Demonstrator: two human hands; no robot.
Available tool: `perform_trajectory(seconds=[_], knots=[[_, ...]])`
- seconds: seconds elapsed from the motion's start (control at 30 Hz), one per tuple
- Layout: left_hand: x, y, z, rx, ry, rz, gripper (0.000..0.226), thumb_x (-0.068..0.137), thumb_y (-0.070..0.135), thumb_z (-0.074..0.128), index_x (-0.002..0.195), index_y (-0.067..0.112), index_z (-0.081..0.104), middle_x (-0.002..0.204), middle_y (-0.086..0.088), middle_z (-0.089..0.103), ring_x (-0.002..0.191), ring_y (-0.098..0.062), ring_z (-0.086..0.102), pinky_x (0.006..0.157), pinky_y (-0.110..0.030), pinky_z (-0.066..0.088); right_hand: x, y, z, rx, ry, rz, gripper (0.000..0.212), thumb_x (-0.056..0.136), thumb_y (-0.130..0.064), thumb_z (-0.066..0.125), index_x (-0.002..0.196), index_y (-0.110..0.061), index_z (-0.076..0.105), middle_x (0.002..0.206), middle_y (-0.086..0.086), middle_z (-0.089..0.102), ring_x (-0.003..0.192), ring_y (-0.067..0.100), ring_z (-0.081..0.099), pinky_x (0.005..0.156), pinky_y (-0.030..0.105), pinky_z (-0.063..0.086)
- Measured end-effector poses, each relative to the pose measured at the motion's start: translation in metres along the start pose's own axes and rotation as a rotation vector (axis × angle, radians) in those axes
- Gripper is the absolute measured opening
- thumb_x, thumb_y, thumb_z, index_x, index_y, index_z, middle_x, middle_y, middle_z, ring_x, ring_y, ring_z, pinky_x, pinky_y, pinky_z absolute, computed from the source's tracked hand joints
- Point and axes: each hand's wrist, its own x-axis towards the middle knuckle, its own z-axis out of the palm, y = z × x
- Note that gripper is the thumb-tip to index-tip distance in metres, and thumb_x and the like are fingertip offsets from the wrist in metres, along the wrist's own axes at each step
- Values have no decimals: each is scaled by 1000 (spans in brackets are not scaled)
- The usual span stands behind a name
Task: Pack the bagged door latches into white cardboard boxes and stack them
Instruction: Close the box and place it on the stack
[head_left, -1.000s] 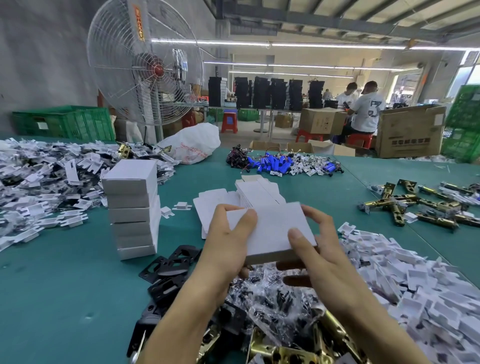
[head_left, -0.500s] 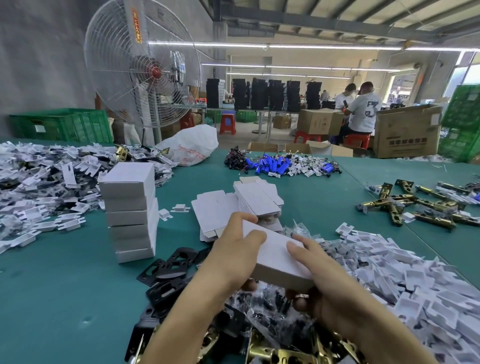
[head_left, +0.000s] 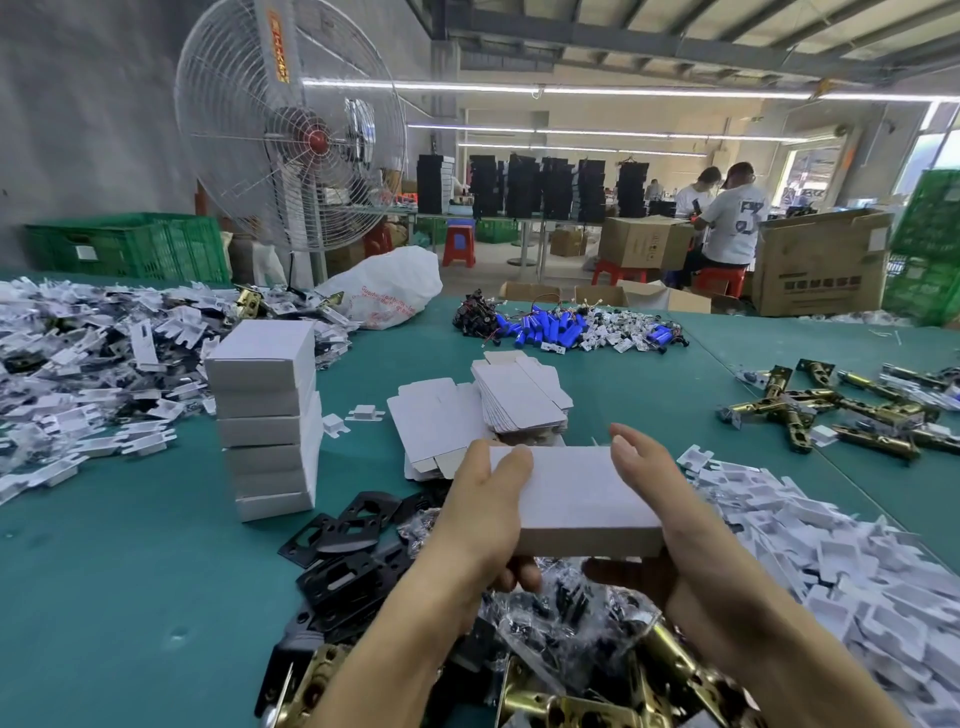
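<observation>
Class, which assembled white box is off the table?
The white box held between the left hand and right hand; the rest form the stack on the green table.

Cannot see inside the white box (head_left: 576, 493) pinched between the left hand (head_left: 483, 519) and right hand (head_left: 670, 530). Cannot see its underside either, nor most of the fingers (head_left: 519, 574) curled beneath. Below those fingers, can make out only part of the bagged latches (head_left: 561, 623), covered by both forearms and cut by the bottom edge, along with the brass latches (head_left: 571, 712). Just beyond the fingertips, lose the near end of the flat cartons (head_left: 441, 431) behind the box. Right of the right fingers, lose the white inserts (head_left: 831, 561) at the frame edge. Far past the fingertips, cannot read the print on the plastic bag (head_left: 384, 296)
</observation>
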Motion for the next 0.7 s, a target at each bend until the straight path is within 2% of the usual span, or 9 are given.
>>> perform_trajectory(seconds=[0.1, 0.17, 0.23, 0.3, 0.4, 0.47, 0.57, 0.63, 0.7], knots=[[1, -2, 4, -37, 4, -13, 21, 106, 41, 41, 105, 22, 52, 74, -4, 48, 32, -8, 36, 35, -13, 23, -6, -16, 7, 17, -122, 52, 53, 97, -15, 52, 147, -11, 35, 130, -2, 48, 90, -4, 51, 69, 3, 43], [3, -2, 4, -47, 7, 4, 24, 106, 41, 42, 107, 19, 52, 72, -3, 45, 34, -8, 34, 35, -13, 21, -3, -13, 5, -7, -130, 41, 62, 88, -26, 64, 146, -22, 41, 138, -4, 50, 82, -6, 52, 69, 4, 45], [2, -2, 5, -66, 23, 22, 27, 106, 41, 41, 109, 17, 52, 72, -2, 45, 34, -6, 35, 34, -13, 21, -8, -11, 8, 132, -102, 60, 75, 66, -52, 73, 137, -40, 50, 134, -9, 56, 89, 3, 65, 66, 15, 54], [2, -2, 5, -82, 55, 43, 27, 106, 41, 40, 108, 17, 52, 74, -2, 47, 34, -5, 36, 33, -14, 22, -12, -7, 10, 91, -93, 22, 89, 59, -65, 68, 142, -45, 44, 131, -17, 52, 99, 6, 66, 73, 22, 56], [2, -3, 7, -95, 115, 66, 26, 106, 39, 40, 107, 16, 52, 76, -3, 49, 36, -4, 39, 33, -15, 24, -11, 2, 8, -133, -73, -101, 76, 83, -57, 58, 151, -44, 27, 143, -19, 42, 124, 8, 52, 107, 36, 44], [2, -4, 10, -112, 116, 64, 25, 107, 38, 40, 108, 15, 50, 75, -5, 48, 34, -4, 38, 33, -15, 23, -8, 0, 2, -151, -54, -104, 65, 93, -44, 56, 151, -45, 27, 145, -17, 42, 127, 9, 50, 113, 41, 39], [1, -6, 16, -106, 130, 70, 25, 107, 39, 40, 107, 15, 48, 75, -5, 48, 36, -5, 39, 33, -16, 23, -7, -2, -3, -130, -63, -34, 57, 96, -37, 56, 147, -48, 35, 139, -12, 51, 113, 13, 62, 98, 40, 54], [0, -7, 17, -112, 144, 90, 24, 107, 40, 39, 105, 17, 47, 76, -6, 50, 36, -5, 40, 33, -17, 25, -6, -4, -4, -60, -90, -2, 45, 97, -36, 56, 138, -51, 47, 116, -5, 67, 88, 21, 73, 68, 34, 61], [0, -5, 15, -142, 135, 88, 22, 107, 39, 36, 104, 20, 45, 80, -10, 52, 33, -7, 41, 32, -17, 25, -7, -4, -2, -32, -84, -20, 30, 97, -34, 56, 122, -50, 62, 92, -2, 72, 66, 30, 72, 48, 30, 56]])
